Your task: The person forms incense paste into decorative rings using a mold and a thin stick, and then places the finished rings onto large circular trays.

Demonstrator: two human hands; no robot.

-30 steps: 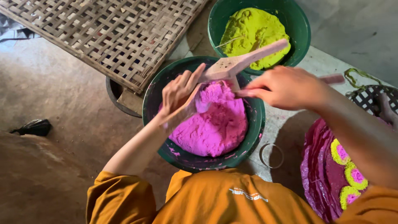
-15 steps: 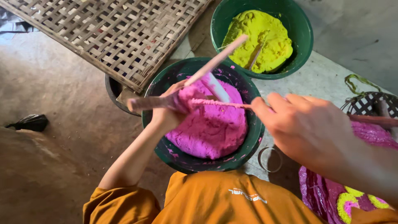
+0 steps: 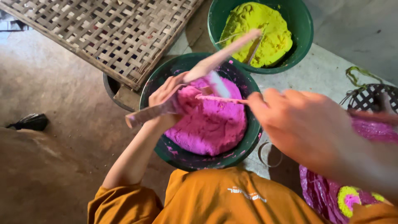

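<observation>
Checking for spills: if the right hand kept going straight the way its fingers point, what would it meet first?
Probably the thin stick that the right hand already pinches, then the pink dough in the dark green bowl just beyond. Depth is unclear, so it may pass above the dough.

Dough (image 3: 213, 124) fills bowl (image 3: 161, 145); mat (image 3: 103, 33) behind it.

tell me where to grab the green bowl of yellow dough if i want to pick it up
Take the green bowl by its rim on the right side, coming from the right. That edge is bare and faces open concrete; the near-left rim sits close to the bowl of pink dough, and thin sticks lean across the yellow dough towards it. Probably best with both hands, as it looks full.
</observation>
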